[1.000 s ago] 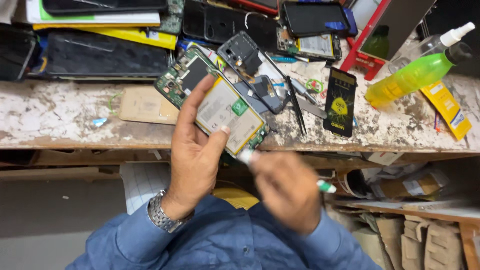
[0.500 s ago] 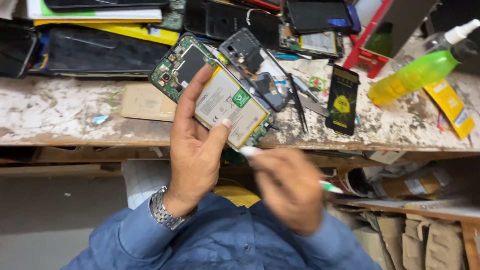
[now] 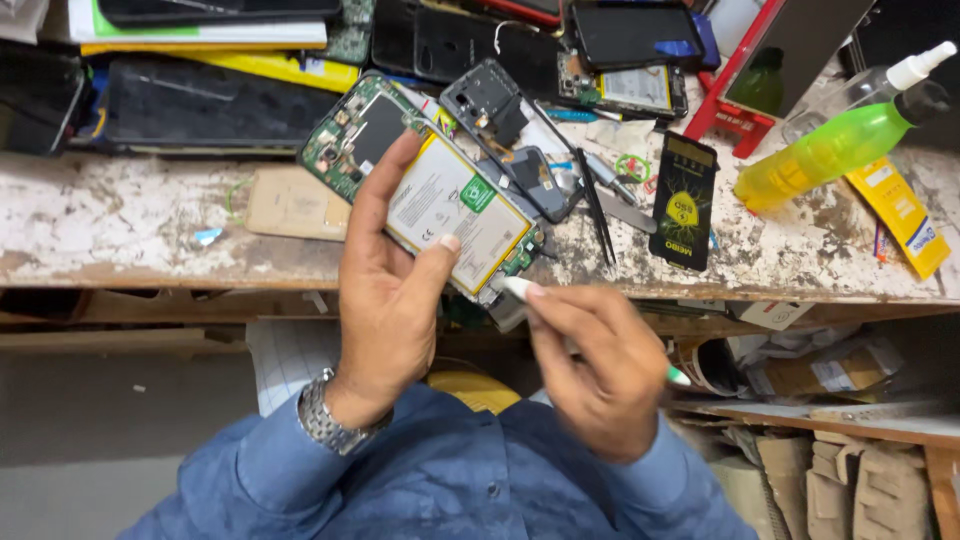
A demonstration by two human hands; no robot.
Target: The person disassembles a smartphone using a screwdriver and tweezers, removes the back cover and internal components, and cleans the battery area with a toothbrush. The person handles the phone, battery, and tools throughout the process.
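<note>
An opened phone [image 3: 430, 185], its pale battery and green board exposed, is clamped between the left hand [image 3: 390, 290] fingers above the table [image 3: 120, 225], while a white tool [image 3: 520, 290] is pinched in the right hand [image 3: 600, 365] fingers at its lower corner.

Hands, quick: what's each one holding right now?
Left hand: closed around the opened phone, battery side up.
Right hand: closed on a white tool, tip at the phone's lower end.

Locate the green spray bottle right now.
Head view, upper right: the green spray bottle lies tilted on the worn bench, between the black packet and the yellow packet.
</note>
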